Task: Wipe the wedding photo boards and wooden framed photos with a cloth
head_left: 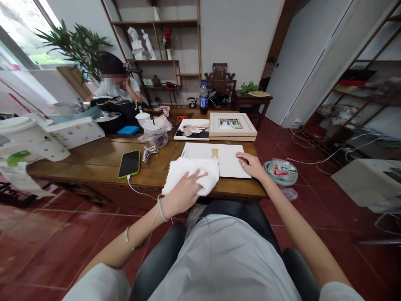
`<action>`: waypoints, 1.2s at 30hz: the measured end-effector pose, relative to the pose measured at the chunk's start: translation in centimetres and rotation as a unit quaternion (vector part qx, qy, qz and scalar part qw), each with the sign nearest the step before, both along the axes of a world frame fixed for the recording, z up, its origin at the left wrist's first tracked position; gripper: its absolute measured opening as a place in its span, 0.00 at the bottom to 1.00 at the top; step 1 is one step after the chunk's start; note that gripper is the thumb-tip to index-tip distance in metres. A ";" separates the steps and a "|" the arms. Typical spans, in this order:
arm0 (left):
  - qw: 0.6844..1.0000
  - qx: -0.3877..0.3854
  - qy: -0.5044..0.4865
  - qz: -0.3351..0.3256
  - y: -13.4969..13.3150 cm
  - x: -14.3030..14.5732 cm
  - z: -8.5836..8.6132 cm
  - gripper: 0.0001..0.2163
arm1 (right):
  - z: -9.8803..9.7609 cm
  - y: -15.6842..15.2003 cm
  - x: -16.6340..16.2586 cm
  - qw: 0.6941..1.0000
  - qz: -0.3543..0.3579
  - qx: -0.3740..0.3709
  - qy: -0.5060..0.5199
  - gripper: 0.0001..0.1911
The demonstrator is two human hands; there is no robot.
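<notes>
A white cloth (175,177) lies bunched over the left part of a flat white panel (232,165) at the table's near edge. My left hand (184,192) rests on the cloth, its fingers spread and pressing it down. At the panel's right edge, my right hand (250,165) lies with fingers stretched out, touching the surface. A small tan piece (214,153) sits near the panel's middle. Just behind stand a white framed picture (233,124) on top of another frame and a photo print (191,129) beside it.
On the wooden table (163,165) are a charging phone (129,163), a lidded cup (156,127), a blue box (128,130) and a bottle (203,98). A large paper cup (31,133) stands far left. Another person (117,81) sits across. A bin (281,171) is on the floor at right.
</notes>
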State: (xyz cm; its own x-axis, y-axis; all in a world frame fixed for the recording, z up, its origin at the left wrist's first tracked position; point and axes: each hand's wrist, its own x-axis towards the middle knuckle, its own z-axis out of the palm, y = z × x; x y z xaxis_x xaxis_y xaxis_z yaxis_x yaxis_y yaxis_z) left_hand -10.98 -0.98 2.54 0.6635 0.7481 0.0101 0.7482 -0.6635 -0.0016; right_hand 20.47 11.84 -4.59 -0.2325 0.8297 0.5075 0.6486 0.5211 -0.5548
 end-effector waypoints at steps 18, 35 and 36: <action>0.996 0.030 -0.025 0.086 16.3 -0.9 -1.9 0.17 | 0.1 -0.2 0.0 1.000 0.000 0.000 -0.020 0.15; 1.000 -0.013 0.010 -0.007 2.6 -4.6 0.8 0.11 | 0.0 0.0 0.1 1.000 0.004 0.008 -0.019 0.15; 1.000 -0.014 0.006 -0.008 2.9 -4.7 0.7 0.11 | 0.0 0.0 0.1 1.000 0.004 0.009 -0.021 0.15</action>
